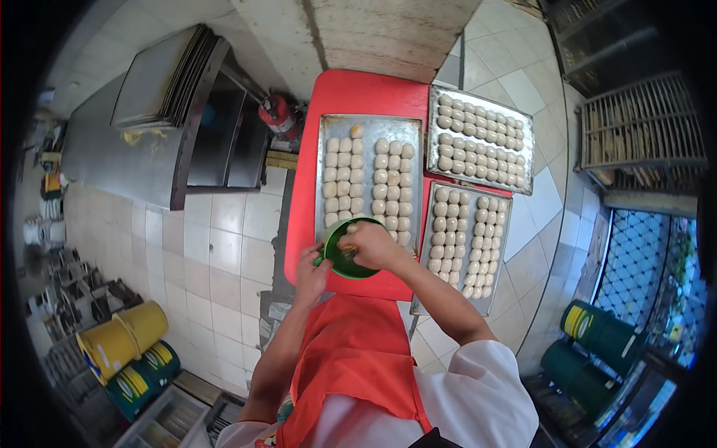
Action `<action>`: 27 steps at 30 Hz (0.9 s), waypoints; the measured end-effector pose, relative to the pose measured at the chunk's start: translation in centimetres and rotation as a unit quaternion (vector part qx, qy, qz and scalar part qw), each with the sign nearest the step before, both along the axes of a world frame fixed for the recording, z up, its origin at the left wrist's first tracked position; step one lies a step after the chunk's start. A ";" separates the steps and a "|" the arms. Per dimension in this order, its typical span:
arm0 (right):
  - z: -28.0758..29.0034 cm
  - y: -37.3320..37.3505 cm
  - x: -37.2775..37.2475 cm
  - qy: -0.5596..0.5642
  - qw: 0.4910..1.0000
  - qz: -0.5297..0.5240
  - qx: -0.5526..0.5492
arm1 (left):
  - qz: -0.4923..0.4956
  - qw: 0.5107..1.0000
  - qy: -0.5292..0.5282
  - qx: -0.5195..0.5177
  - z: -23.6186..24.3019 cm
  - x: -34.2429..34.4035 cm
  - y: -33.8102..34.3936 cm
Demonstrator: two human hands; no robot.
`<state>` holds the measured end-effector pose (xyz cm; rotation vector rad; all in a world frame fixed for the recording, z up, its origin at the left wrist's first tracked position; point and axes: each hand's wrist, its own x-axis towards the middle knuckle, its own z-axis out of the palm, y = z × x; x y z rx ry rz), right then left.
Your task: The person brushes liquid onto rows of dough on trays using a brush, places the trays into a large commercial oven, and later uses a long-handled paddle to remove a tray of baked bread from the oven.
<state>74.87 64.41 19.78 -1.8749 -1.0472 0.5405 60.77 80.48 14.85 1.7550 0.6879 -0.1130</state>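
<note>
Three dough trays [326, 127] around green bowl [337, 263]

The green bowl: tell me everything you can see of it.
The green bowl is small and round, plastic by its look, with a bright green rim and darker inside. It sits upright at the near edge of the red table, overlapping the near end of the middle tray of dough pieces. The left hand grips its left side; the right hand reaches into it from above, hiding its contents.

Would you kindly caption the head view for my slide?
Left hand steadies a green bowl, right hand dips in, beside three trays of dough pieces.
</note>
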 end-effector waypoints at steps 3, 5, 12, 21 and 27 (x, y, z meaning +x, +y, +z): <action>-2.3 -1.0 0.7 0.101 0.994 -0.030 -0.033 | 0.007 0.998 -0.011 -0.069 -0.5 1.5 -0.5; -1.3 -3.9 3.4 0.370 0.919 -0.140 0.000 | -0.015 0.999 0.009 -0.035 -0.8 0.9 0.0; -12.7 -10.0 15.0 0.512 0.839 -0.174 0.062 | 0.002 1.000 -0.015 0.018 -2.1 -2.0 1.9; -12.6 -6.2 26.2 -0.067 0.947 -0.314 -0.008 | 0.197 0.972 -0.006 -0.130 -0.1 -6.3 5.6; -17.7 -9.5 6.2 -0.142 0.944 -0.267 -0.133 | 0.256 0.954 -0.004 -0.158 -0.3 -6.7 6.4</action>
